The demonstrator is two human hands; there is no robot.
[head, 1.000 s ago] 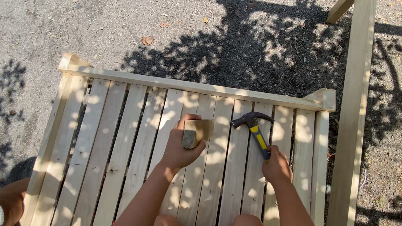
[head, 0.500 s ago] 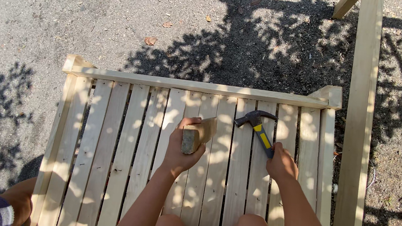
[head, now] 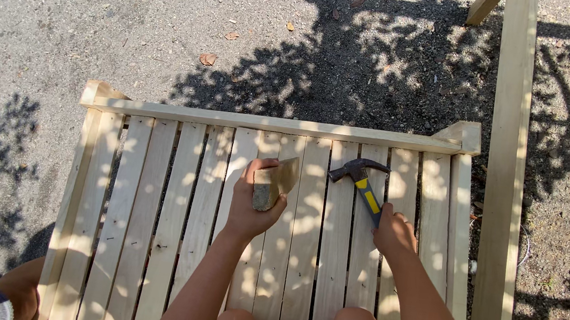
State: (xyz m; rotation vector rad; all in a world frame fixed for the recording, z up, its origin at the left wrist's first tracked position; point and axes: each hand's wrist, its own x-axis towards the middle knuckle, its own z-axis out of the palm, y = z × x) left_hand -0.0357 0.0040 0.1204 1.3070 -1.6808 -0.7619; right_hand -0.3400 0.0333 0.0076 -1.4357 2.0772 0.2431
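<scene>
Block and hammer over slatted surface.
Left hand (head: 251, 209) clasping stiff wooden block (head: 274, 182); right hand (head: 396, 232) closed around hammer (head: 362, 181) handle, head-heavy.

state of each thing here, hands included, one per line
left hand: closed on a small wooden block, held on the slats
right hand: gripping hammer, head resting on a slat
slatted wooden panel: lying flat
upright post: standing beside the panel

Left hand (head: 251, 209): gripping wooden block (head: 274, 182)
Right hand (head: 396, 233): holding claw hammer (head: 362, 181)
Slatted panel (head: 153, 203): lying beneath both
</scene>
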